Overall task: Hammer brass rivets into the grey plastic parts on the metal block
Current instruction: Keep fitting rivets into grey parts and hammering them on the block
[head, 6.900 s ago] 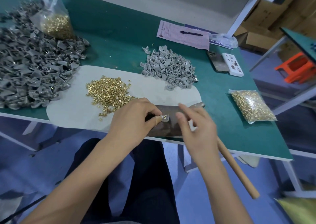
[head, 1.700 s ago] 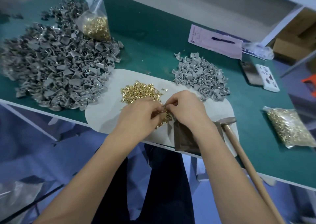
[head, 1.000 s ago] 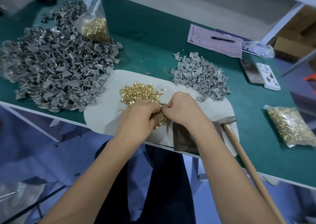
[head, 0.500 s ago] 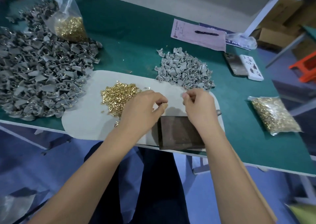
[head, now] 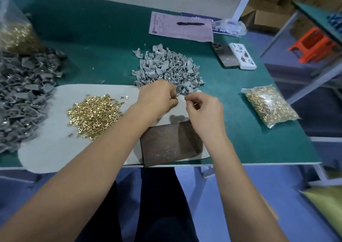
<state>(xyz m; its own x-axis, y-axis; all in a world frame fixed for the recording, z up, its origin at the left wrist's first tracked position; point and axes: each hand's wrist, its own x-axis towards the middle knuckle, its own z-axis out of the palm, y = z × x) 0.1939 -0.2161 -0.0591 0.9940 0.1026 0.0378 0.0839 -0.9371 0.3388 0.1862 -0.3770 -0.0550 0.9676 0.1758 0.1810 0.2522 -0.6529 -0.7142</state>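
Green-topped work table point(head: 114, 43) fills the view. Pale grey oval mat point(head: 61, 140) lies on its near edge. Large heap of dark grey plastic parts point(head: 22, 97) at 9 o'clock, partly on the mat's left end. Smaller pile of light grey plastic parts point(head: 166, 69) at 12 o'clock from the hands, touching the mat's far edge. Loose heap of brass rivets point(head: 94, 115) on the mat, at 9 o'clock from the left hand. Rusty brown metal block point(head: 166, 143) at 6 o'clock from the hands, on the mat at the table edge, nothing on its top face. Sealed clear bag of brass rivets point(head: 270, 105) at 3 o'clock, well apart from the block.

Left hand point(head: 157, 99) has fingers curled, tips at the near edge of the light grey pile; probably pinching something small, but blur hides what. Right hand point(head: 203, 110) just beside it, fingers curled, thumb and forefinger pinched on a tiny brass-coloured piece, likely one brass rivet point(head: 195, 104). Both hands are above the mat, beyond the block, not touching it.
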